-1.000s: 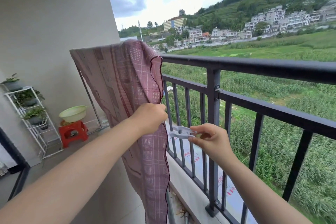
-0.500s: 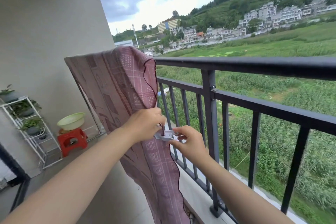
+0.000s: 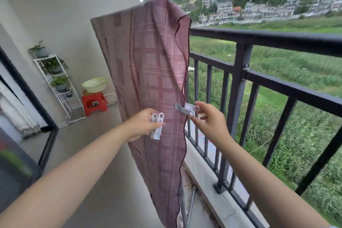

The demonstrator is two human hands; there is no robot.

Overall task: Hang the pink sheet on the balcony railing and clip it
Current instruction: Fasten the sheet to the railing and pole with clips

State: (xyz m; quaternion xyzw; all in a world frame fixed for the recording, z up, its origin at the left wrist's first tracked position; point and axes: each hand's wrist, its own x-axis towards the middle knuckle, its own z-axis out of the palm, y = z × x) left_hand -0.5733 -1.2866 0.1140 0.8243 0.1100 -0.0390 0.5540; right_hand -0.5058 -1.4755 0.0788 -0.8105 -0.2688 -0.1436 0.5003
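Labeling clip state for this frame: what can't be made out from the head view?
- Whether the clip bites the pink sheet onto a railing bar: fabric hides what lies behind.
- Right hand grip on the clip: motion blur.
- Spare clips in the left hand: count unclear, overlapped.
- Sheet's bottom end: cut off by the frame's lower edge.

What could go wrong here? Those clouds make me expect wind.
The white plastic clip bites only the pink checked sheet's wavy edge, so it might slip. The right hand pinches its tail; the left hand holds spare white clips, which could drop past the black metal railing.
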